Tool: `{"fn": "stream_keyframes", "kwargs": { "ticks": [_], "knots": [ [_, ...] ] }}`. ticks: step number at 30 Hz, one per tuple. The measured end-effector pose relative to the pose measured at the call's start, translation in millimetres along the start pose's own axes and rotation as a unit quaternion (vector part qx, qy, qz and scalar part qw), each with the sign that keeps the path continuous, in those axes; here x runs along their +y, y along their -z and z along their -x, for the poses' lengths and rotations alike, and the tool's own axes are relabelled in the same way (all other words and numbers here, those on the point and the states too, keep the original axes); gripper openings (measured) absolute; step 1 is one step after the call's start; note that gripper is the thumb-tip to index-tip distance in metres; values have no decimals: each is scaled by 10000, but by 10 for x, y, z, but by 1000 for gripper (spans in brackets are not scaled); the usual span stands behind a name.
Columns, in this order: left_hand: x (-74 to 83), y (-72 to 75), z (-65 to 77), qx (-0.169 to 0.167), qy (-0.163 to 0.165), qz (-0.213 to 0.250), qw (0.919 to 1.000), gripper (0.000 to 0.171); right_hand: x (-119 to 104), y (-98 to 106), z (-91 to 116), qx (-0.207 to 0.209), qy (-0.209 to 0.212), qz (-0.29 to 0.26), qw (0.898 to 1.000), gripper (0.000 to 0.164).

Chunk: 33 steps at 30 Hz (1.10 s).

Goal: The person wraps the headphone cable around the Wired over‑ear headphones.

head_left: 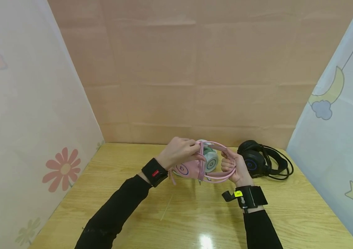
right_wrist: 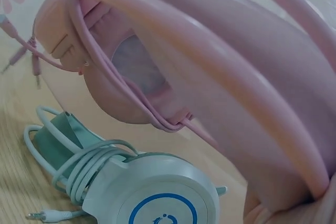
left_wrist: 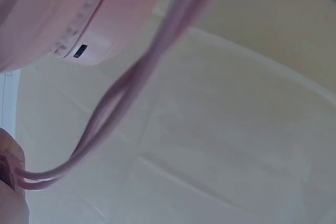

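My right hand (head_left: 235,168) grips the headband of a pink headset (head_left: 186,169), holding it above the table. With its fingertips my left hand (head_left: 181,151) pinches the headset's pink cable (left_wrist: 126,90), which runs as a doubled strand from the fingers past an ear cup. Loops of cable wrap round the headset between the ear cups and headband in the right wrist view, and plugs (right_wrist: 35,69) dangle beside it. Behind and partly hidden by the pink headset, a white and green headset (right_wrist: 157,195) rests on the table, its own cable coiled round it.
A black headset (head_left: 252,160) with a looped black cable lies right of my right hand, near the back edge of the wooden table (head_left: 176,214). Brown paper (head_left: 195,76) stands behind, and patterned white panels (head_left: 30,114) flank both sides.
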<state>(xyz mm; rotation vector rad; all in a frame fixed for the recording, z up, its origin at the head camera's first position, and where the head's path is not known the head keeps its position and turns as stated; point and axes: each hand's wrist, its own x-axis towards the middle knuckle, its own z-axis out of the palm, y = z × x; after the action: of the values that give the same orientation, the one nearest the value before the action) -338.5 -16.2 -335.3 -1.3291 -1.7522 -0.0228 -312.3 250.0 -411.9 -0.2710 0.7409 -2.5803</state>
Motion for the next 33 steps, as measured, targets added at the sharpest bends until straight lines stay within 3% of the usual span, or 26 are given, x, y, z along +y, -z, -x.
{"fn": "stream_keyframes", "kwargs": {
  "ticks": [7, 14, 16, 22, 27, 33],
  "knots": [
    [-5, -7, -33, -497, 310, 262, 9979, 37, -6, -17, -6, -155, 31, -12, 9999, 43],
    [-41, 5, -15, -1300, 727, 761, 9859, 14, -6, -25, -3, -269, -113, -93, 9995, 42],
    [-72, -2, -3, -1302, 877, 754, 9847, 15, -1, -24, -3, -252, -114, -73, 9996, 41],
    [-200, -37, 34, -898, 1299, 488, 9862, 23, 26, -6, -18, -258, -177, 47, 9995, 41],
    [-270, -77, 67, -1086, 1343, 768, 9820, 9, 44, -10, -31, -318, -237, 90, 9992, 48],
    [-324, -132, 76, -1199, 1412, 1057, 9770, 17, 46, -29, -47, -723, -284, 16, 9970, 50]
  ]
}}
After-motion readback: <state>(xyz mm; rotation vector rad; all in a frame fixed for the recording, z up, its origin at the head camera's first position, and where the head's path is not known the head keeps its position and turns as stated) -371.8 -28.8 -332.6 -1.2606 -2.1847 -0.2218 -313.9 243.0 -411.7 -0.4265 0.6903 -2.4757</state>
